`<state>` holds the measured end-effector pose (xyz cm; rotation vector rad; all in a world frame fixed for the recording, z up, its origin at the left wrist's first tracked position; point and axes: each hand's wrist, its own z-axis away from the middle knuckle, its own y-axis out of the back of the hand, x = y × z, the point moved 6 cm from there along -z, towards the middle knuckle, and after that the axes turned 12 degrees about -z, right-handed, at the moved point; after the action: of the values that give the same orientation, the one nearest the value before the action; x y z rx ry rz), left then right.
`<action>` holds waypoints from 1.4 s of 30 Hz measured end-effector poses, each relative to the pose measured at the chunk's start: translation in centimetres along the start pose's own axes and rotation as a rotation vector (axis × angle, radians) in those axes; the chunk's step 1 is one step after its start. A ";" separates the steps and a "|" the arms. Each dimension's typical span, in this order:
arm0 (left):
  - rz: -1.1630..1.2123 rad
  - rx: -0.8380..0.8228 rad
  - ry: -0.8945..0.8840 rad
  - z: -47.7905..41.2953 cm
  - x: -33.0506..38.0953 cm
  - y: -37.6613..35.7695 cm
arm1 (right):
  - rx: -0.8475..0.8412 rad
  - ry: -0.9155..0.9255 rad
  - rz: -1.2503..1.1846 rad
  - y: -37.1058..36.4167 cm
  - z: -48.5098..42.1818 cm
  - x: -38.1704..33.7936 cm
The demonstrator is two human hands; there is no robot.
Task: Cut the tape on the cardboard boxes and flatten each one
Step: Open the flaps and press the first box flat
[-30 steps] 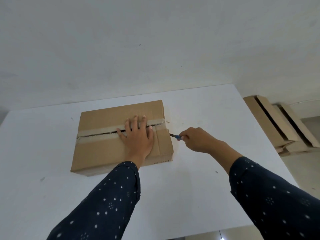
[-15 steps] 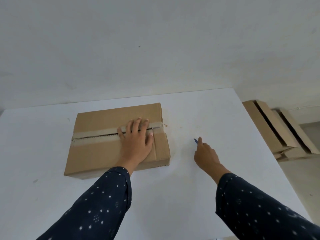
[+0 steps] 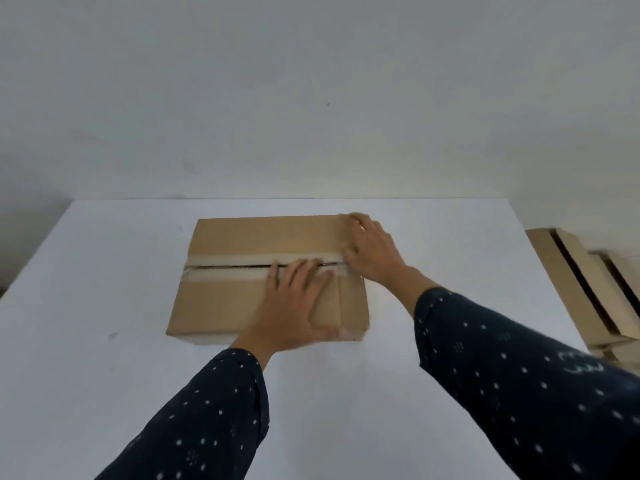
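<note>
A flat brown cardboard box (image 3: 249, 237) lies on the white table (image 3: 104, 358). A pale tape strip (image 3: 225, 261) runs along its top seam, slit open so a dark gap shows between the two flaps. My left hand (image 3: 294, 306) presses flat on the near flap with spread fingers, fingertips at the slit and thumb at the box's front edge. My right hand (image 3: 372, 251) is at the far right corner, its fingers curled over the right end of the far flap. No cutter is visible.
Several brown cardboard pieces (image 3: 571, 292) are stacked beyond the table's right edge. A plain white wall (image 3: 311, 98) rises right behind the table's far edge. Bare tabletop lies left of the box and in front of it.
My right hand had the blue cutter at the box's right end, drew away over the table, and now has come back without it to grip the far flap's corner. My left hand stays on the box.
</note>
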<state>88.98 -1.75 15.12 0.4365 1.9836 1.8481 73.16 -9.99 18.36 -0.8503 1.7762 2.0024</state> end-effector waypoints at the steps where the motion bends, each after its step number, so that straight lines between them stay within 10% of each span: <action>1: -0.060 -0.009 -0.073 0.7 -0.1 -0.3 | -0.084 0.039 0.011 -0.5 -1.3 -1.5; 9: -0.175 -0.106 -0.195 1.8 -6.1 -0.8 | -0.265 -0.013 0.510 -1.9 -4.0 -2.9; 19: 0.411 -0.243 0.636 0.7 -12.7 1.8 | -0.124 -0.290 0.410 -5.4 3.9 -5.6; 24: 0.435 -0.224 0.784 2.0 -10.2 0.2 | -0.002 -0.358 0.389 -7.6 5.6 -7.4; 42: 0.704 -0.171 0.880 1.3 -11.2 0.9 | -0.066 -0.286 0.310 -6.9 4.8 -8.1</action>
<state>99.36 -5.90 16.76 0.3106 2.3293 3.0227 82.56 -3.06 18.30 -0.2940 1.7667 2.2502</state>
